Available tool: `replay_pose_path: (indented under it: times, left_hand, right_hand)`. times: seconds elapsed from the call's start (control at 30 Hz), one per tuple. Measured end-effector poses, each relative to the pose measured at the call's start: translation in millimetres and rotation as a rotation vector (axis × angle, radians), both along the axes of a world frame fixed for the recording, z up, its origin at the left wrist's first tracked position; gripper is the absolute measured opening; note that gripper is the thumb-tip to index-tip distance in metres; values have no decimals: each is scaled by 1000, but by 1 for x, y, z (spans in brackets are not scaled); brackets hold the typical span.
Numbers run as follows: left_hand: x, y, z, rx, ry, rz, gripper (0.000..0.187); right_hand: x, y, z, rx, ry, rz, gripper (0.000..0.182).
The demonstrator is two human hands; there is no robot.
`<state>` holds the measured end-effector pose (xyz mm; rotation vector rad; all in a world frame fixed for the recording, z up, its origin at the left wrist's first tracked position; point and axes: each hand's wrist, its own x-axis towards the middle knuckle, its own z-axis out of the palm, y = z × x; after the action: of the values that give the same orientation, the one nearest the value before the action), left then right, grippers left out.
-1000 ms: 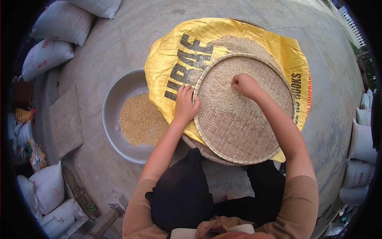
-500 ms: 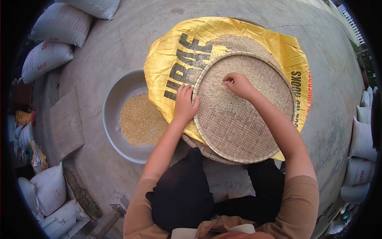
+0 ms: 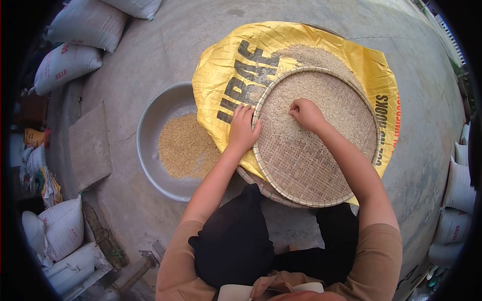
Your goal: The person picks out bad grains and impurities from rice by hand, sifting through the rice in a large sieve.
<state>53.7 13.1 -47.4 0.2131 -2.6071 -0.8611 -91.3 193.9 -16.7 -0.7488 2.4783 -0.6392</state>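
Note:
A round woven tray (image 3: 306, 175) with a pale rim lies over a yellow sack (image 3: 216, 65). Pale grain (image 3: 281, 100) is spread over its upper part, and more grain (image 3: 321, 55) lies on the sack beyond the rim. My left hand (image 3: 244, 128) rests at the tray's left rim, thumb on the inner side and fingers over the sack. Over the grain, my right hand (image 3: 307, 114) has its fingertips pinched together; whatever is between them is too small to make out. Part of a second woven tray (image 3: 268, 190) shows underneath.
Left of the sack stands a metal basin (image 3: 145, 145) with golden grain (image 3: 186, 145) in it. Filled white sacks (image 3: 68, 67) lie at the upper left, with others (image 3: 459, 185) along the right side. A flat slab (image 3: 89, 145) lies on the concrete floor (image 3: 165, 55).
The whole view has shifted slightly, so the tray and basin appear further right. My right hand has moved a little toward me over the grain, still pinched. My left hand stays at the rim.

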Motion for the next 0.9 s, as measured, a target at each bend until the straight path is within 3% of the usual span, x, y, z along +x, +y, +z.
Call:
replay_pose_path:
  times: [0.1, 0.13, 0.2, 0.3, 0.37, 0.4, 0.43, 0.47, 0.5, 0.57, 0.67, 0.73, 0.83, 0.9]
  left_hand:
    - [0, -3, 15, 52, -9, 11, 39]
    - [3, -11, 23, 223, 31, 68, 36]
    - [13, -26, 49, 561, 104, 177, 32]
    - [33, -48, 75, 748, 215, 274, 28]
    - [48, -60, 78, 403, 163, 275, 24]
    - [53, -57, 79, 392, 167, 272, 24]
    - [58, -52, 78, 228, 100, 225, 23]
    - [63, -48, 76, 65, 33, 179, 21]
    - [66, -45, 67, 59, -37, 148, 20]
    - [66, -42, 50, -47, -90, 89, 20]
    - [60, -33, 49, -167, -219, 8, 20]
    - [52, -26, 57, -267, -391, -46, 17]
    - [42, -15, 55, -304, -425, -78, 15]
    - [36, -13, 45, -344, -464, -86, 15]
  right_hand:
    - [-1, -2, 11, -32, -58, -50, 15]
    - [-4, -7, 15, -31, -56, -44, 15]
    - [2, -28, 39, -250, -342, -69, 22]
    - [46, -67, 120, -720, -832, 127, 34]
    - [55, -72, 148, -822, -954, 196, 39]
    - [54, -71, 154, -776, -850, 258, 38]
    - [54, -71, 158, -728, -745, 314, 38]
    - [47, -62, 152, -643, -596, 283, 36]
    - [37, -44, 141, -555, -448, 251, 35]
    - [23, 7, 128, -361, -286, 118, 29]
    - [17, 95, 99, -239, -270, -64, 26]
    - [21, 149, 77, -271, -280, -189, 25]
    - [36, 207, 42, -443, -319, -335, 24]
    - [47, 233, 14, -506, -277, -604, 22]
